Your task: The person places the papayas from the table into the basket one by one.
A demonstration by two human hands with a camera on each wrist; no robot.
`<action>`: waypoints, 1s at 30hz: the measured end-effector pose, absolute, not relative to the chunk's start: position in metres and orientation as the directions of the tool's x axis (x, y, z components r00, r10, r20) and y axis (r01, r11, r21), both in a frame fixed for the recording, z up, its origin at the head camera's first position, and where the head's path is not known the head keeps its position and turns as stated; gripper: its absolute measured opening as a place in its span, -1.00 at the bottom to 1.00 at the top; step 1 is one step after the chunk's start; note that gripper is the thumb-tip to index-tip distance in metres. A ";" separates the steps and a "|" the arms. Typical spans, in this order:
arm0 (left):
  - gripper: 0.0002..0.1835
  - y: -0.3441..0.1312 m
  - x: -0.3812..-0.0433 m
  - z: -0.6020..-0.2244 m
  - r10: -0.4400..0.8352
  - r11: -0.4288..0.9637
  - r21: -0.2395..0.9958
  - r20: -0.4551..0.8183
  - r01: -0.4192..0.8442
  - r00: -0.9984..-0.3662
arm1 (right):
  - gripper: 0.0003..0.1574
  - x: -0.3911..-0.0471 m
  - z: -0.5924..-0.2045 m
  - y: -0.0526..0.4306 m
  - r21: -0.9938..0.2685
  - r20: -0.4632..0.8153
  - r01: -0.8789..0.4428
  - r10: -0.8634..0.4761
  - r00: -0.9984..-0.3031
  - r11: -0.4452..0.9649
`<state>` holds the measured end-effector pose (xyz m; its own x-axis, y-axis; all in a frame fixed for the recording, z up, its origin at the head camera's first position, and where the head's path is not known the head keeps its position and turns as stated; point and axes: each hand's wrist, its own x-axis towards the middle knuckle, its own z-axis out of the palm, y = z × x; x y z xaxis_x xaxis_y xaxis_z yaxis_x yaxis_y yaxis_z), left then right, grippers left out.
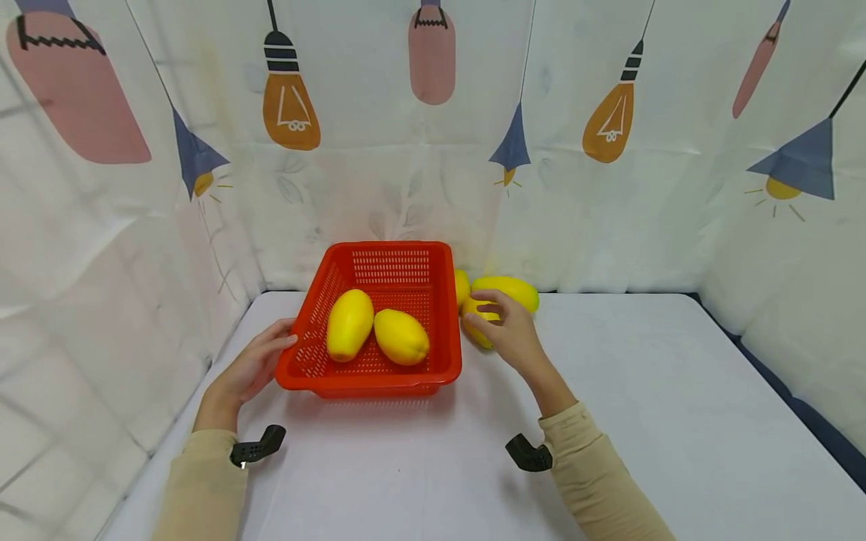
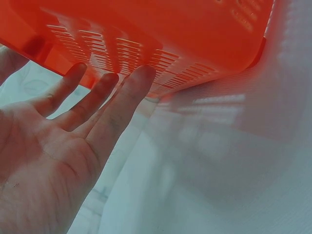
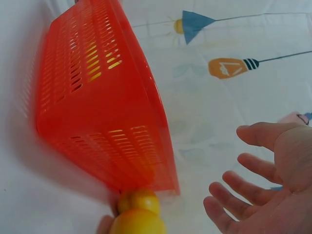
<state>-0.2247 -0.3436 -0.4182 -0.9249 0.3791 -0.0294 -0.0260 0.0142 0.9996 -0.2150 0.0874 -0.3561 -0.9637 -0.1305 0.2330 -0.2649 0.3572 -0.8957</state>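
Note:
A red plastic basket [image 1: 379, 382] with slotted walls stands on the table, two yellow mangoes [image 1: 349, 324] lying inside it. My left hand [image 1: 252, 366] is at the basket's left side; in the left wrist view its nearly straight fingers [image 2: 124, 105] reach up to the slotted outer wall. To the right of the basket, my right hand [image 1: 509, 330] hovers over a group of yellow mangoes [image 1: 517, 289], fingers spread and slightly bent. The right wrist view shows nothing in its palm, with mangoes [image 3: 139, 223] low beside the basket. The hand partly hides the nearest mango.
A white-covered table [image 1: 643, 406] extends to the right and front. Behind it hangs a white curtain [image 1: 419, 173] printed with lamps and bulbs, and it also closes off both sides. A black wrist device [image 1: 529, 454] sits on each forearm.

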 end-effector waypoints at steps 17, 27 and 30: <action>-0.60 -0.343 -0.224 -0.418 0.381 0.004 1.000 -0.022 -0.022 -0.925 | -0.54 -0.215 -0.362 0.092 -0.863 0.243 -0.267 -0.110 -0.964 0.428; -0.59 -0.342 -0.223 -0.417 0.361 0.031 0.999 -0.039 -0.030 -0.932 | -0.53 -0.217 -0.366 0.092 -0.849 0.231 -0.248 -0.096 -0.968 0.467; -0.58 -0.342 -0.222 -0.416 0.353 0.041 0.999 -0.048 -0.035 -0.935 | -0.53 -0.218 -0.367 0.092 -0.850 0.235 -0.254 -0.099 -0.967 0.461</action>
<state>-0.2224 -0.3419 -0.4162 -0.9346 0.3525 -0.0478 -0.0355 0.0413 0.9985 -0.2182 0.0919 -0.3672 -0.9669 -0.0990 0.2350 -0.2539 0.4609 -0.8504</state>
